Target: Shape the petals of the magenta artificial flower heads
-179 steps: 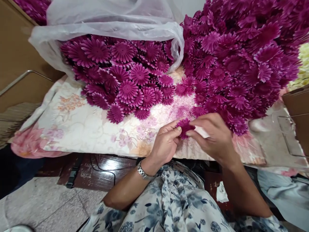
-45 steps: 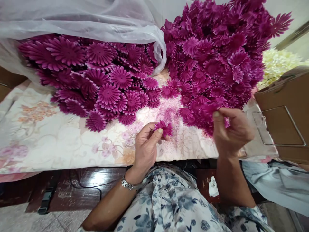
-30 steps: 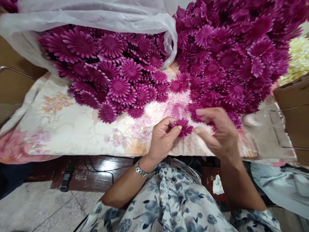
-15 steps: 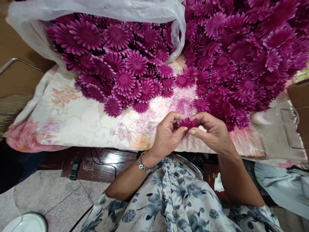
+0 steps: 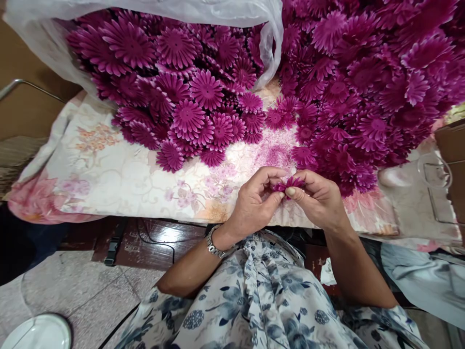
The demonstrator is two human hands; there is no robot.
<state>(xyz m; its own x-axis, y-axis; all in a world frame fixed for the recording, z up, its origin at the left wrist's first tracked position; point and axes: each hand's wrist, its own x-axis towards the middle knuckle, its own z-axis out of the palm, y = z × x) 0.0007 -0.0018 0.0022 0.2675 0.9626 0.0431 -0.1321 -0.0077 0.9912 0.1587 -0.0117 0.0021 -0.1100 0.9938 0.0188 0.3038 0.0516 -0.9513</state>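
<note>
Taking the purple bloom as the middle of the dial, the left hand sits between eight and nine o'clock, thumb and fingers closed in a pinch on its left side. The right hand, a second ago open and apart from the bloom, has come in at four o'clock — thumb and fingertips now drawn together on the same piece, the two thumbs almost meeting. With both hands on it, over the near part of the patterned cloth, this looks like fine two-handed fingerwork on a single flower.

Far left, at ten o'clock, a cardboard box stands with its inside out of sight. At eight is a round white object, perhaps a lid or basin; its contents I cannot tell. Between ten and eleven a cloudy plastic bag gapes, packed with bagged blooms that spill out — towards a loose heap at one to two. At three, another box is cut off.
</note>
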